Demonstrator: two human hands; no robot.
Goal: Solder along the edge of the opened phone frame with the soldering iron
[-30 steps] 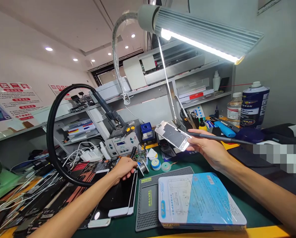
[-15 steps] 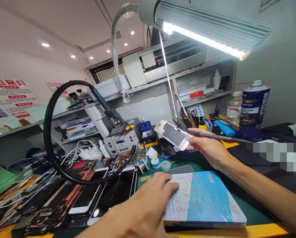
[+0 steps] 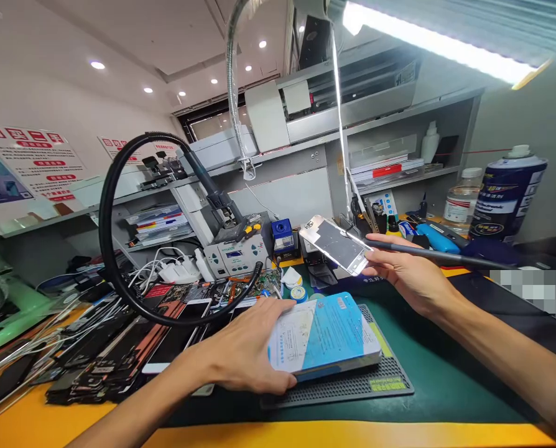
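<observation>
Blue-and-white packaged box lies on the grey work mat, near the front edge of the green bench cover. Left hand grips the box's left end, thumb along its near edge, fingers curled over its far edge. Right hand is raised above the bench behind the box, fingers closed around one corner of a phone screen panel, held tilted, metal back facing the camera. A dark slender tool runs from this hand out to the right. Left of the mat: a pile of phones and screen parts, with a black hose looping above it. Behind: soldering station; a blue spray can at far right.
</observation>
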